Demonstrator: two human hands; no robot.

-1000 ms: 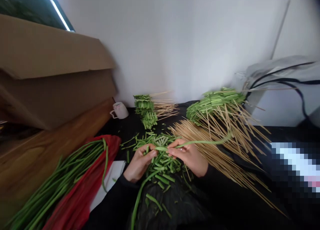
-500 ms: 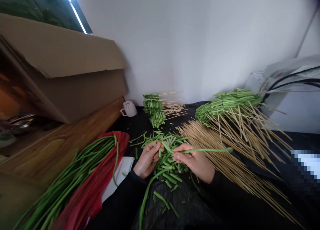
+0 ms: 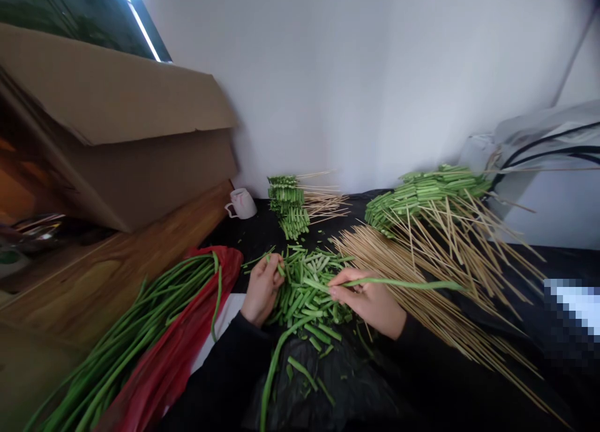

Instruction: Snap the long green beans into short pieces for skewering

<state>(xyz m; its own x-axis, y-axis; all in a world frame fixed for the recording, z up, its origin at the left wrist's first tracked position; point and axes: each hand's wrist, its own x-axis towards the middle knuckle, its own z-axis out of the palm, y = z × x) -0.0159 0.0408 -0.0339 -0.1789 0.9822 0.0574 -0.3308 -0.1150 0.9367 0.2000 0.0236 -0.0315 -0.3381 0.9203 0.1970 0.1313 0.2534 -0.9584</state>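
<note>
In my right hand (image 3: 370, 301) is a long green bean (image 3: 417, 285), pinched near one end, its stalk stretching right over the wooden skewers (image 3: 389, 260). My left hand (image 3: 263, 288) is closed at the left side of a heap of cut bean pieces (image 3: 304, 294); a short piece of bean (image 3: 281, 270) shows at its fingertips. Another uncut long bean (image 3: 276, 363) curves from the heap toward the front edge. Left of my left sleeve, whole long beans (image 3: 154, 319) lie on a red plastic bag (image 3: 171, 351).
Skewered bean pieces are stacked at the back (image 3: 288, 200) and at the back right (image 3: 429, 191). A white mug (image 3: 242, 204) stands by the wall. A large cardboard box (image 3: 154, 169) sits at the left, and a black sheet (image 3: 337, 369) covers the work surface.
My left hand has moved left, away from my right hand, with a short bean piece. The long bean in my right hand has shifted slightly right.
</note>
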